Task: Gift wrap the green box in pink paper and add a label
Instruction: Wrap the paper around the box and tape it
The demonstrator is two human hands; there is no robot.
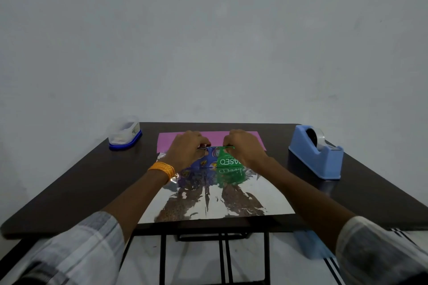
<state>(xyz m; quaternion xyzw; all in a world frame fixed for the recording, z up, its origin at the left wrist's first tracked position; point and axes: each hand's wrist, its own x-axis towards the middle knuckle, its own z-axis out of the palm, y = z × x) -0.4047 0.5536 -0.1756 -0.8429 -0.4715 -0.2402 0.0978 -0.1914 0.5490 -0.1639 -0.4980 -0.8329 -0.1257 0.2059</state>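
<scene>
While fingers pinch box, dispenser right, tub left

Green box on pink paper

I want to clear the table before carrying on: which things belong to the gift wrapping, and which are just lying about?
For the job: green box, held by left hand and right hand; pink paper; shiny silver sheet under the box; tape dispenser, probably for sealing.
Lying about: clear container with blue base, contents unclear.
</scene>
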